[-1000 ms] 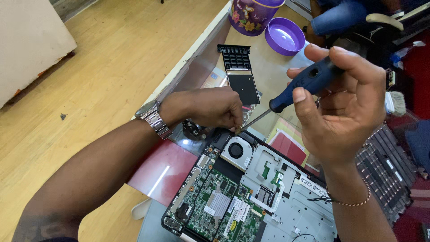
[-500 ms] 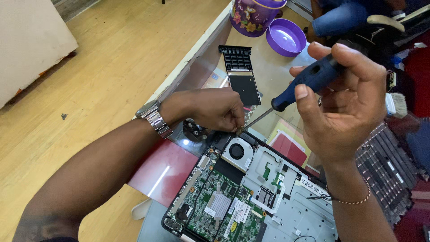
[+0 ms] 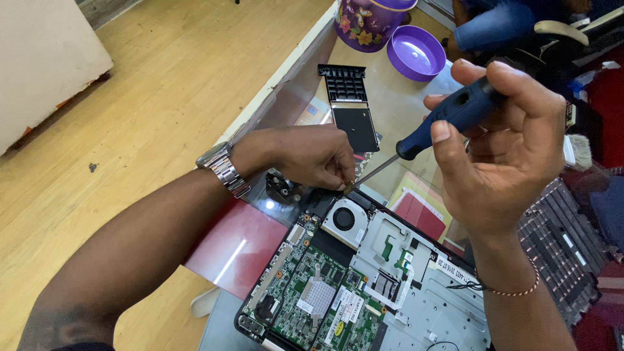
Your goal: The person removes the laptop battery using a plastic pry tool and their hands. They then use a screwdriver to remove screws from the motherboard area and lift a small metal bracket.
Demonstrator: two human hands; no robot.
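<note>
An opened laptop (image 3: 416, 305) lies on a glass table, its green circuit board (image 3: 318, 299) and round cooling fan (image 3: 344, 219) exposed. My right hand (image 3: 507, 143) grips the dark blue handle of a screwdriver (image 3: 448, 117), whose metal shaft slants down-left to the laptop's far corner. My left hand (image 3: 312, 156), a metal watch on its wrist, pinches at the screwdriver's tip right at that corner. What lies between the fingertips is too small to tell.
A black plastic cover panel (image 3: 351, 107) lies on the glass beyond the hands. A purple flowered container (image 3: 367, 23) and its purple lid (image 3: 416, 52) stand at the far edge. A detached keyboard (image 3: 559, 240) sits to the right. Wooden floor lies left.
The right hand has shifted slightly on the screwdriver handle; the left hand stays pinched at the tip by the laptop corner.
</note>
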